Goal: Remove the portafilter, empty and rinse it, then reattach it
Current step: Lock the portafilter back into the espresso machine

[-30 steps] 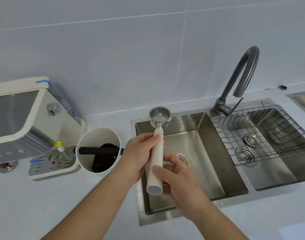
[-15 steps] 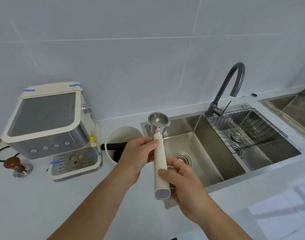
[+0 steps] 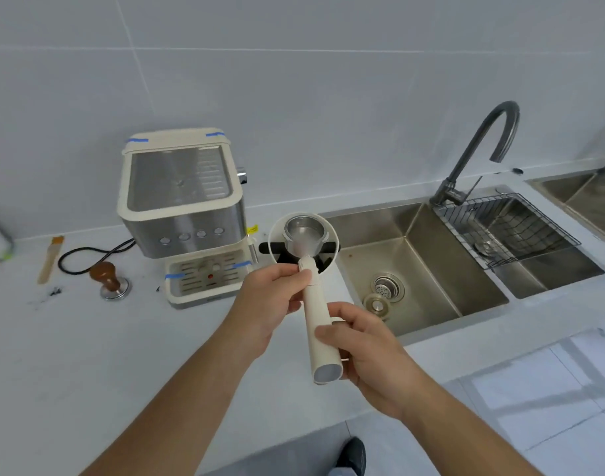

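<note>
**Portafilter swings from sink toward machine**

Espresso machine (image 3: 181, 214) now sits at ten o'clock, sink (image 3: 414, 262) at two. The portafilter (image 3: 309, 269), basket looking clean, has shifted left over the knock box (image 3: 303, 242). Left hand (image 3: 270, 300) pinches the handle's neck; right hand (image 3: 363, 345) wraps its end. Reattaching likely comes next

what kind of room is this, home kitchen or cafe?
Probably a home kitchen, though a test kitchen fits too: white tiled wall, steel double sink with a faucet, and a small countertop espresso machine.
</note>
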`<state>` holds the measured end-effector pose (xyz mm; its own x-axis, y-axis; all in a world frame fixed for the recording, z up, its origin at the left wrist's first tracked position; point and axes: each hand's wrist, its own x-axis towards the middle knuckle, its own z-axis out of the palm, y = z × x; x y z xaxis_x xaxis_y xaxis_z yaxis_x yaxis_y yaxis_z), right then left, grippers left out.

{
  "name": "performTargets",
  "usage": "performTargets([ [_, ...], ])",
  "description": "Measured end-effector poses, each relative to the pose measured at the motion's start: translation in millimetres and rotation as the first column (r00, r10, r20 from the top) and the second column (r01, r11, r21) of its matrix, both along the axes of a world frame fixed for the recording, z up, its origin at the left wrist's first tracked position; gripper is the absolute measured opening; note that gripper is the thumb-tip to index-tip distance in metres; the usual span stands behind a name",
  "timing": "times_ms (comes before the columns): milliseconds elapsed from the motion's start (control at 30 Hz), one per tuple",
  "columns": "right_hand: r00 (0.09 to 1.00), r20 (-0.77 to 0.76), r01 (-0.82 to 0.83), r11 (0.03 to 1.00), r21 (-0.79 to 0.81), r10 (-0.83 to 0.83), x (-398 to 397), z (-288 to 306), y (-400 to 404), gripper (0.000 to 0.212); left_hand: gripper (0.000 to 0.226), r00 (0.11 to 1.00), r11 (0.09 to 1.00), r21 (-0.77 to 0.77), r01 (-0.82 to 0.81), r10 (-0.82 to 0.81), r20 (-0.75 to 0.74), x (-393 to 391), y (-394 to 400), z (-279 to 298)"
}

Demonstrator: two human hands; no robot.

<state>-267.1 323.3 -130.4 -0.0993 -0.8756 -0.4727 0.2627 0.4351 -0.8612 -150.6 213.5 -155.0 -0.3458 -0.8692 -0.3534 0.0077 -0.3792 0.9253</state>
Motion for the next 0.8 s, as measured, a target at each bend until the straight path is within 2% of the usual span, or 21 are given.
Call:
performTargets([
  [300, 0.982, 0.041, -0.187, 0.981, 0.055, 0.185, 53.2, -20.1, -13.2, 0.025, 0.010, 0.994, 0.996, 0.004, -0.086, 0.085, 0.064, 73.9, 8.7, -9.3],
  [433, 0.947, 0.086, -0.317, 0.945, 0.080, 0.310, 71.9, -28.9, -24.0, 0.034, 0.013, 0.987, 0.996, 0.009, -0.083, 0.081, 0.137, 102.8, 9.9, -15.9],
  [500, 0.927, 0.100, -0.369, 0.925, 0.088, 0.361, 78.1, -32.8, -29.9, 0.040, 0.010, 0.980, 0.996, 0.011, -0.088, 0.085, 0.180, 114.4, 8.3, -19.2],
  [667, 0.886, 0.120, -0.460, 0.880, 0.119, 0.447, 87.7, -44.1, -45.0, 0.040, 0.007, 0.951, 1.000, -0.013, -0.027, 0.030, 0.309, 134.1, 2.1, -21.1],
  [733, 0.879, 0.127, -0.474, 0.870, 0.136, 0.459, 90.4, -48.4, -51.0, 0.044, 0.009, 0.921, 0.999, -0.039, 0.007, 0.009, 0.389, 142.3, -2.8, -19.2],
  [800, 0.878, 0.128, -0.478, 0.864, 0.160, 0.462, 93.0, -53.4, -57.5, 0.045, 0.017, 0.864, 0.991, -0.129, 0.035, 0.035, 0.502, 152.7, -11.8, -14.9],
])
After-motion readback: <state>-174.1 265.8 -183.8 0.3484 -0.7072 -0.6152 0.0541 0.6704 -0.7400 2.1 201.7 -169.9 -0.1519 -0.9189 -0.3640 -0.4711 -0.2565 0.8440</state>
